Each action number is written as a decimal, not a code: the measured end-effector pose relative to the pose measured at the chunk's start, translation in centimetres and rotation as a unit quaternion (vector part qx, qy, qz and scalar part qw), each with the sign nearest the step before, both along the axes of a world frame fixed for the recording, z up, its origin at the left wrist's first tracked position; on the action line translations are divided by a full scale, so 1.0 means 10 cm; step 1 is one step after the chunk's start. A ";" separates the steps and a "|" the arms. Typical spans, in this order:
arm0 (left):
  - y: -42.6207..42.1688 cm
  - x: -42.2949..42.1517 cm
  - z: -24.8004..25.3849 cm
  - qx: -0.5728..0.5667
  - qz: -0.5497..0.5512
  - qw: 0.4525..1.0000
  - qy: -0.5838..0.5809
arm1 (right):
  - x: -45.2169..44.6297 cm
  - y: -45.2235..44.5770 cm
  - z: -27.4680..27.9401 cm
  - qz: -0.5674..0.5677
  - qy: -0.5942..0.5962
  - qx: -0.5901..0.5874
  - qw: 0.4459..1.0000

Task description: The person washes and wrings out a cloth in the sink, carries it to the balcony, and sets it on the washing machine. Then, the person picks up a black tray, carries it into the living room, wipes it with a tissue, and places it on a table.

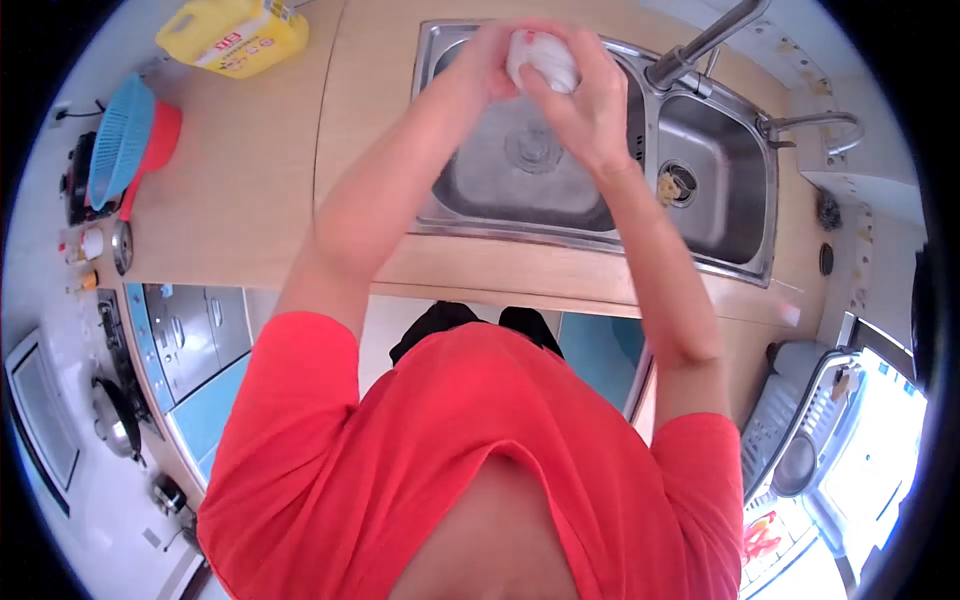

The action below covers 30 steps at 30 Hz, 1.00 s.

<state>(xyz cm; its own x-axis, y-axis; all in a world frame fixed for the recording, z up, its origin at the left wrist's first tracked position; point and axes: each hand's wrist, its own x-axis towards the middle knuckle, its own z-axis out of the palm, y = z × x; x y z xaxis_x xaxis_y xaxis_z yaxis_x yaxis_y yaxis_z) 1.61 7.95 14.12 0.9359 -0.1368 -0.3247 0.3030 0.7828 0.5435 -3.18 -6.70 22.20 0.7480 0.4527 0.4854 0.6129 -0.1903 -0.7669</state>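
Above the far part of the large sink basin, my left hand and my right hand are closed around a rounded white thing with a small red mark. Its surface shows faint lines; whether it is a bowl or a bunched cloth I cannot tell. My left hand grips its left side, and my right hand wraps its right side with the thumb across the front. Some fingertips are hidden behind it. A drain lies in the basin floor below my hands.
To the right, a smaller basin has yellowish scraps by its drain. A faucet rises behind the divider. At left stand a yellow jug, a blue colander and a red basin. A dish rack is lower right.
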 end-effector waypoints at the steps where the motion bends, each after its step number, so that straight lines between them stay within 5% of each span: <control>1: -0.01 0.00 0.07 0.017 -0.020 1.000 -0.005 | -0.01 0.01 0.06 0.019 -0.059 -0.022 0.998; 5: -0.03 0.07 0.35 0.110 -0.101 0.988 -0.043 | 0.07 0.08 0.27 0.074 -0.192 -0.271 0.940; 8: -0.05 0.05 0.55 0.207 -0.176 0.959 -0.080 | 0.16 0.11 0.29 0.112 -0.262 -0.480 0.830; 10: -0.08 0.04 0.66 0.277 -0.230 0.927 -0.106 | 0.23 0.02 0.01 0.206 -0.365 -0.205 0.884; 12: -0.12 0.06 0.73 0.340 -0.282 0.887 -0.135 | 0.22 -0.02 -0.10 0.256 -0.390 -0.086 0.880; 20: -0.35 0.03 0.72 0.526 -0.417 0.718 -0.183 | 0.03 0.07 -0.41 0.293 -0.355 -0.286 0.840; 27: -0.54 0.00 0.10 0.664 -0.394 0.614 -0.161 | 0.11 0.23 -1.00 0.305 -0.365 -0.385 0.791; 30: -0.56 -0.01 -0.11 0.691 -0.383 0.589 -0.170 | 0.07 0.36 -1.23 0.282 -0.069 -0.392 0.873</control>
<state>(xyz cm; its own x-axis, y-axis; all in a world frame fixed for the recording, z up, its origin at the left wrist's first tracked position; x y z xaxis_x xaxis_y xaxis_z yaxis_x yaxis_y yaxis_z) 1.50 2.39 13.03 0.8145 -0.3859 -0.4332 -0.0311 -0.7746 0.6316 -2.50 -3.08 9.92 0.2565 0.9639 -0.0712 0.8554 -0.2607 -0.4476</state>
